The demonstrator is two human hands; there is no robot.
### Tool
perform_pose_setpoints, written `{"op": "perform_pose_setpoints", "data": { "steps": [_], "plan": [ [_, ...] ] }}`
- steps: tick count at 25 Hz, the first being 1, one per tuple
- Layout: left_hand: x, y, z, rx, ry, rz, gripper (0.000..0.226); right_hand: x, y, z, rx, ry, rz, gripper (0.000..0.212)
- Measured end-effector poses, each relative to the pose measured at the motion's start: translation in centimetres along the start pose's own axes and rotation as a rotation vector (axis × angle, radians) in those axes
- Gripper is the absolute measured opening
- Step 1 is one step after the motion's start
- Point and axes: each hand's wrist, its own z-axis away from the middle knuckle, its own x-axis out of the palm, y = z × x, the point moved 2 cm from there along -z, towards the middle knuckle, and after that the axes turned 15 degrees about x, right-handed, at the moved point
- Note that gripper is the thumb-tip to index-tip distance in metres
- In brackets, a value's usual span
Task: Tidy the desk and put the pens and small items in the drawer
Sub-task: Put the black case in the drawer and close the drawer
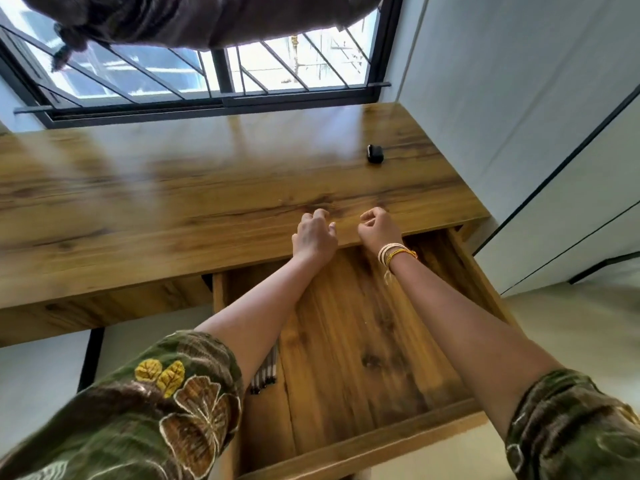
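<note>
Nearest the camera, the wooden drawer [363, 358] stands pulled well out from under the desk [173, 202], ready to take things from above. A bundle of pens [265, 374] already lies along its left side, partly hidden by the left forearm. Beyond it, both hands rest at the desk's front edge, just apart. The left hand [314, 233] and the right hand [380, 227], with thread bracelets [394, 253] at its wrist, each have fingers curled loosely inward; neither visibly holds anything, though something tiny inside the curl cannot be ruled out. Farther back, towards the right, a small black case [374, 154] sits alone on the desktop, probably the item left to fetch. Behind it is the barred window [221, 74].
</note>
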Motion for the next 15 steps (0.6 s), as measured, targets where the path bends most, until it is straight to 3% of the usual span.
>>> {"op": "perform_pose_setpoints", "data": {
  "steps": [3,6,12,15],
  "plan": [
    [2.8,1.0,-2.0,0.0,-0.006,-0.111,0.046,-1.5,1.9,-2.7,-0.068,-0.002,0.112,0.052],
    [5.6,1.3,-4.1,0.003,-0.03,-0.221,0.05,-2.0,3.4,-6.2,-0.153,0.001,0.222,0.067],
    [10.2,0.3,-7.9,-0.028,-0.161,-0.397,0.065,-2.3,3.6,-12.5,-0.156,-0.01,0.263,0.07],
    [11.1,-0.3,-8.8,-0.006,-0.11,-0.504,0.066,-1.1,1.9,-15.3,-0.209,0.055,0.302,0.069]
  ]
}}
